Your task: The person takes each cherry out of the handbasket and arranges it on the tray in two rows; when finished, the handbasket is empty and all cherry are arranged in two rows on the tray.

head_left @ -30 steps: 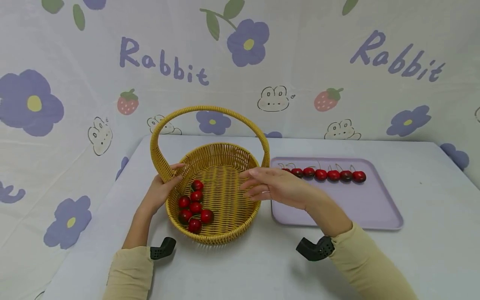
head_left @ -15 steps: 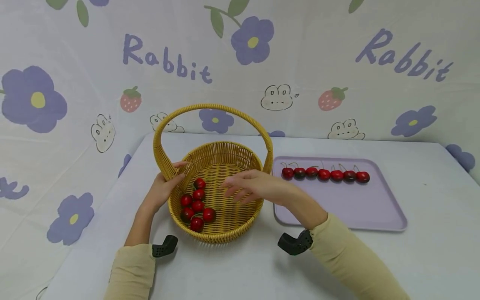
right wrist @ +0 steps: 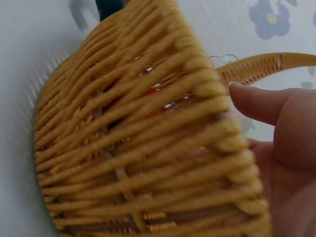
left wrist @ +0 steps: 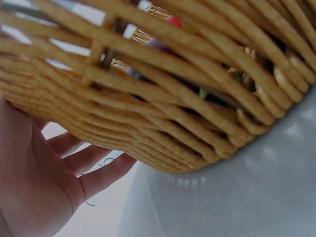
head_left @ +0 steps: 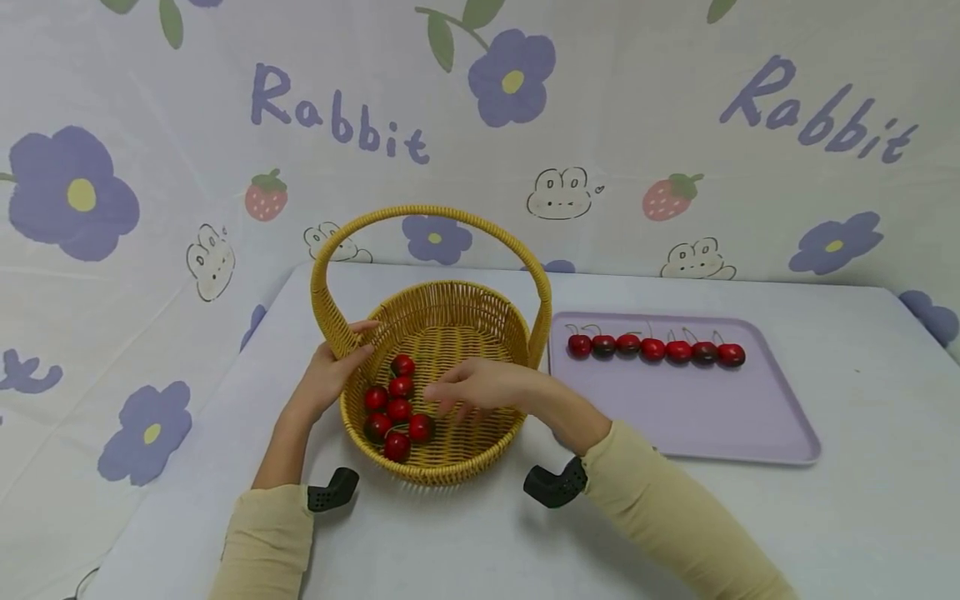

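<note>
A yellow woven basket [head_left: 442,477] with a tall arched handle [head_left: 432,212] stands on the table. My left hand [head_left: 326,379] holds its left rim by the base of the handle; in the left wrist view those fingers [left wrist: 106,175] lie along the outer wall. Several red cherries [head_left: 399,410] with stems are gathered in the left part of the basket. Over the basket's right half hangs my right hand [head_left: 487,385], fingers loosely bent, fingertips close to the cherries, nothing seen in its grasp. In the right wrist view the basket wall [right wrist: 148,148] covers part of that hand [right wrist: 291,118].
On the right lies a light purple tray [head_left: 690,417], with a row of several cherries [head_left: 652,349] along its far side. A white cloth [head_left: 600,125] printed with flowers and rabbits hangs behind the white table [head_left: 420,550].
My right hand has moved left and lower, from the basket's right edge to its inside, near the cherries. The view has shifted slightly; my left hand stays at the rim.
</note>
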{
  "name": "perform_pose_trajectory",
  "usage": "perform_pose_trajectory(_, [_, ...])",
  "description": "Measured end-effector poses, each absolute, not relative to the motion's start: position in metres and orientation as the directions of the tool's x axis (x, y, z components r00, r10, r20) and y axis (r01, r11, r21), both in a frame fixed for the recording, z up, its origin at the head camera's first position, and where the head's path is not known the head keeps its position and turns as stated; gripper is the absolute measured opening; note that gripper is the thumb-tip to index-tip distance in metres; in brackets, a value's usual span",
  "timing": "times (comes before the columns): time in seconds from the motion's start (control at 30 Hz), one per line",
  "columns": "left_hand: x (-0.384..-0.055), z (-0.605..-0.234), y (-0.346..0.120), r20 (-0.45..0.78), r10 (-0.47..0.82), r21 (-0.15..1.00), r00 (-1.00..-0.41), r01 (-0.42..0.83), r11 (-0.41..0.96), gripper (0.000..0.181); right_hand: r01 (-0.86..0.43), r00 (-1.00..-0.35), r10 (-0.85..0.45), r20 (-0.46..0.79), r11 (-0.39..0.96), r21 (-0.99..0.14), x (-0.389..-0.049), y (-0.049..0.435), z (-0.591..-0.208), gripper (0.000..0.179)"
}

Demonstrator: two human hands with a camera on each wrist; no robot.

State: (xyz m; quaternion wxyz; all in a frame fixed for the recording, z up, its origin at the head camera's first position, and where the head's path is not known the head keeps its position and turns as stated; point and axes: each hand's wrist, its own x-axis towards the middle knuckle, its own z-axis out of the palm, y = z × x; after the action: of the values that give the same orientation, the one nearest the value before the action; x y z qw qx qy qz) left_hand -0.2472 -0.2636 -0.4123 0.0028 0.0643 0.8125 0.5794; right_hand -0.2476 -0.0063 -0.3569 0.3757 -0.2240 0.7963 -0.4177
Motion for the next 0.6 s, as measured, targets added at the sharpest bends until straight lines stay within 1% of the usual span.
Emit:
perform_pose_trajectory(0.2, [-0.248,-0.412,-0.263,0.065,0.104,0.945,-0.992,0.095,0.314,0.040,-0.073,-0.620,-0.657,-0.429,0.593,-0.802,-0.247,-0.017,-0.364,0.040])
perform_pose_trajectory(0.33, [-0.248,-0.412,-0.264,0.058,0.101,0.946,-0.993,0.087,0.312,0.041,-0.132,-0.627,-0.655,-0.420,0.622,-0.772,-0.246,-0.023,-0.366,0.032])
perform_pose_trajectory(0.47, [-0.248,-0.412,-0.263,0.056,0.101,0.946,-0.993,0.085,0.312,0.041,-0.170,-0.628,-0.666,-0.403,0.623,-0.764,-0.245,-0.028,-0.371,0.023])
perform_pose_trajectory(0.6, [-0.248,-0.412,-0.264,0.056,0.101,0.947,-0.993,0.085,0.311,0.041,-0.163,-0.634,-0.668,-0.390,0.608,-0.777,-0.244,-0.031,-0.375,0.020])
